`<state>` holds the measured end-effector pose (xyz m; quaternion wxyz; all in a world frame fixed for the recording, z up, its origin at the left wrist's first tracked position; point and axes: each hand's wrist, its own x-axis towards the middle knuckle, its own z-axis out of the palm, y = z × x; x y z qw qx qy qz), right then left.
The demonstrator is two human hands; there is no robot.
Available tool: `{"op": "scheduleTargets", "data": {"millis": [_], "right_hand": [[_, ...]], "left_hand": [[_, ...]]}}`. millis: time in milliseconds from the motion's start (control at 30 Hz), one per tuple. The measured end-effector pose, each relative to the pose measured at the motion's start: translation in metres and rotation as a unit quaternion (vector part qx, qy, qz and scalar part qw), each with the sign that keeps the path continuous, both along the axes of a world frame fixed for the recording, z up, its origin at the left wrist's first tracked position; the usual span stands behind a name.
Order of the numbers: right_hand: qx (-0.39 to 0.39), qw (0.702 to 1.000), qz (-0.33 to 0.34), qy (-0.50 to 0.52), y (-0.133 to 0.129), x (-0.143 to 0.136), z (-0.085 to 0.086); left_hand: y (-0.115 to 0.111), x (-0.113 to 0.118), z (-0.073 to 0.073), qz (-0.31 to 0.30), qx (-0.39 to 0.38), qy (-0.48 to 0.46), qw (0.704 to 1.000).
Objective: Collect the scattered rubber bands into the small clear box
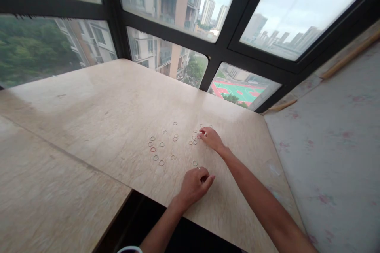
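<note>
Small thin rings, several of them, lie scattered on the beige marble-patterned surface. A red ring belongs to the left-hand group, with paler rings around it. My right hand reaches into a second cluster on the right, its thumb and index finger drawn together in a pinch. Close by its fingertips is a reddish ring; whether the fingers grip a ring is too small to tell. Nearer to me, my left hand rests with curled fingers. One greenish ring lies just beyond its knuckles. What those curled fingers hold, if anything, is hidden.
The stone-look countertop has a seam on the left and a cut-out front edge. Dark-framed windows border its far side. A flowered wall stands at the right. The white rim of a round object shows at the bottom.
</note>
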<state>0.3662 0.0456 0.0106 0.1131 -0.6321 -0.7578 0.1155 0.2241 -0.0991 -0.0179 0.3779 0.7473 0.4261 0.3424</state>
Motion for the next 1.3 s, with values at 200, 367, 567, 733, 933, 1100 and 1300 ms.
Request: {"op": "scheduleTargets", "data": {"millis": [200, 367, 567, 733, 933, 1100, 1300], "right_hand": [[-0.032, 0.996, 0.031, -0.079, 0.026, -0.014, 0.008], [-0.088, 0.988, 0.072, -0.104, 0.042, -0.017, 0.01], [-0.119, 0.988, 0.077, -0.061, 0.045, -0.008, 0.011], [-0.097, 0.992, 0.065, 0.055, 0.026, 0.004, 0.008], [-0.072, 0.967, 0.02, 0.242, -0.022, 0.027, 0.009], [-0.071, 0.905, -0.048, 0.417, -0.082, 0.061, 0.021], [-0.019, 0.907, -0.144, 0.395, -0.162, 0.13, 0.024]], "left_hand": [[-0.002, -0.001, 0.003, -0.021, 0.003, -0.011, 1.0], [-0.002, -0.001, 0.003, -0.026, -0.003, -0.015, 1.0], [-0.001, -0.002, 0.005, -0.027, -0.008, -0.02, 0.999], [0.0, -0.002, 0.006, -0.015, -0.014, -0.02, 1.0], [0.002, 0.0, 0.004, -0.012, -0.018, -0.013, 1.0], [0.002, 0.0, 0.002, -0.011, -0.023, -0.007, 1.0], [0.004, 0.001, 0.004, -0.02, -0.023, -0.001, 1.0]]}}
